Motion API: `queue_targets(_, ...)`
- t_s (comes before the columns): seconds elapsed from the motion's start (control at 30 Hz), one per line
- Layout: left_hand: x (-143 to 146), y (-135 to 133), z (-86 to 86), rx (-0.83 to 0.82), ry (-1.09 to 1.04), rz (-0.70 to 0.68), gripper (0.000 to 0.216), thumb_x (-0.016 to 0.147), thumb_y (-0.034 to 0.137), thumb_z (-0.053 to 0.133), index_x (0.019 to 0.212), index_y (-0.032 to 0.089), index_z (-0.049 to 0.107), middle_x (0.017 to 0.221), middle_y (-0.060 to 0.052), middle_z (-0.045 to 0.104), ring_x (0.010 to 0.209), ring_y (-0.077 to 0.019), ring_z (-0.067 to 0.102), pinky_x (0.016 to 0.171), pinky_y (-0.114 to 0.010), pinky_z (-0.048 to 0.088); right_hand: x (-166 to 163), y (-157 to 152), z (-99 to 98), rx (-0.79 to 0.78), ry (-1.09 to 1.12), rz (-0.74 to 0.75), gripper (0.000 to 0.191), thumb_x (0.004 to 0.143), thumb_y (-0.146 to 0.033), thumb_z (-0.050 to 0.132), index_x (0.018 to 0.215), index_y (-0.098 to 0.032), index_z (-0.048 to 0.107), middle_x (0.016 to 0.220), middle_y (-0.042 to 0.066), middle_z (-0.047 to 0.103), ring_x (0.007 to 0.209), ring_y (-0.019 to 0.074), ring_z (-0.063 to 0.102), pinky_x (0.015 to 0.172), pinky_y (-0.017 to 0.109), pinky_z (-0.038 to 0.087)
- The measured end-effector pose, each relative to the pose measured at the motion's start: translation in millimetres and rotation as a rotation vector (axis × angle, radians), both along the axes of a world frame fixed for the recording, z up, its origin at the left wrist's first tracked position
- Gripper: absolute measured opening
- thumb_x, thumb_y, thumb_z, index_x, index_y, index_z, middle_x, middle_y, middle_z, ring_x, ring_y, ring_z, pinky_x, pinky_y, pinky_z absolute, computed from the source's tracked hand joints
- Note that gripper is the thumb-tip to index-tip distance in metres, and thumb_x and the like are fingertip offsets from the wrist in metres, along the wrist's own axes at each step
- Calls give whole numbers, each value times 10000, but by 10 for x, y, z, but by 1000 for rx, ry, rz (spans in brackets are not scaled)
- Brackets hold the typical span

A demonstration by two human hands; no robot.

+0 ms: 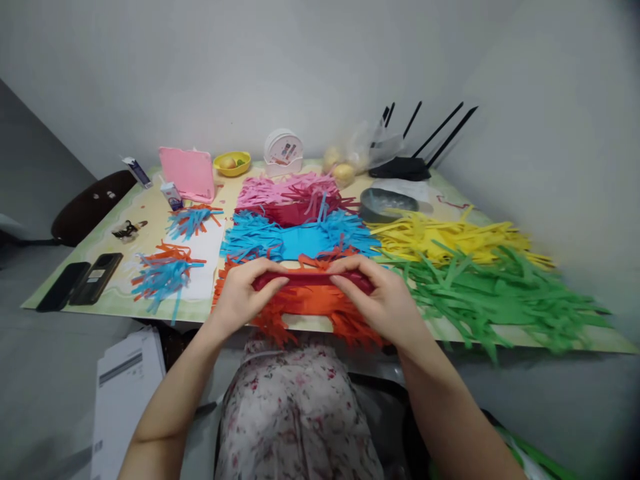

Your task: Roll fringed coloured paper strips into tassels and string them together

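My left hand and my right hand pinch a dark red folded paper strip between thumbs and fingers. It is stretched level between them, above orange fringed paper at the table's front edge. Behind that lie stacks of blue fringed paper, dark red fringed paper and pink fringed paper. On the right are yellow fringed paper and green fringed paper. Two blue-and-orange paper tassels, one near and one far, rest on the left.
Two dark phones, one nearer the corner and one beside it, lie at left. Behind stand a pink tablet case, small carton, yellow bowl and router with antennas. A dark bowl sits behind the yellow paper.
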State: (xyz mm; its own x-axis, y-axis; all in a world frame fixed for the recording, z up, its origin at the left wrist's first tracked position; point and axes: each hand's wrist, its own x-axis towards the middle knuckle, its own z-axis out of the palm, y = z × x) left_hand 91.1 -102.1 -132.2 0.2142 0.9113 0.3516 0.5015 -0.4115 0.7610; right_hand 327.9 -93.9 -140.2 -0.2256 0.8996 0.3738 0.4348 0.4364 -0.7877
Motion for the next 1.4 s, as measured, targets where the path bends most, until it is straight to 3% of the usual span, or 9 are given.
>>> queue_targets(0.1,-14,10,17,-109,-83,-22,138,872,304,638,825,178,609,783,-20,688,730,-147,644,696,-249,471,0,-15,-9,-112,100,24,126,900,-334,611,895,-211,641,827,27,702,713,171,671,672,284,529)
queue_targets(0.27,-6,-18,-1,-346,-435,-134,221,856,371,669,904,171,588,658,10,650,569,-129,652,595,-233,500,-18,-21,-27,-214,310,63,142,844,-333,656,887,-214,720,779,26,716,651,159,672,634,278,560)
queue_targets(0.43,-9,-21,-76,-340,-543,-139,209,862,335,662,886,139,731,654,-45,690,660,-150,675,673,-256,537,-46,2,-65,-260,448,70,70,756,-240,673,762,-224,741,757,22,731,612,142,661,592,254,549)
queue_targets(0.6,-5,2,-128,-303,-579,-136,161,837,278,655,812,150,750,670,-42,680,640,-139,642,671,-266,528,-69,11,-74,-263,462,39,86,736,-236,646,709,-215,725,721,22,720,582,144,637,566,261,529)
queue_targets(0.77,-1,-23,-74,-173,-418,-171,229,843,353,660,779,147,735,721,-71,695,695,-169,645,679,-280,518,-60,1,-53,-154,331,48,179,822,-339,629,726,-203,697,734,34,715,648,172,652,614,283,528)
queue_targets(0.93,38,-74,-39,-30,-163,-26,178,869,269,621,1002,185,706,966,-75,742,838,-175,681,744,-261,523,-78,-27,-20,-42,71,-8,222,896,-294,595,1076,-220,700,1107,73,741,944,215,691,822,330,535)
queue_targets(1.07,71,-71,-56,22,0,41,81,862,205,586,905,183,651,889,-50,718,802,-159,665,759,-261,505,-90,-27,-9,31,-12,-45,125,907,-271,577,917,-202,681,944,71,739,859,211,686,793,334,533)
queue_targets(1.23,90,-42,-30,-238,-309,-45,126,861,270,615,839,186,524,774,-30,697,697,-138,666,675,-244,518,-88,-17,-33,-205,234,52,117,877,-331,639,887,-215,629,808,34,735,726,188,714,700,312,579)
queue_targets(1.4,83,-27,-32,-370,-568,-104,165,832,285,681,908,140,668,706,-32,704,598,-112,631,603,-223,505,-122,-24,-30,-306,472,113,149,835,-332,702,909,-205,723,730,29,758,652,182,736,669,307,624)
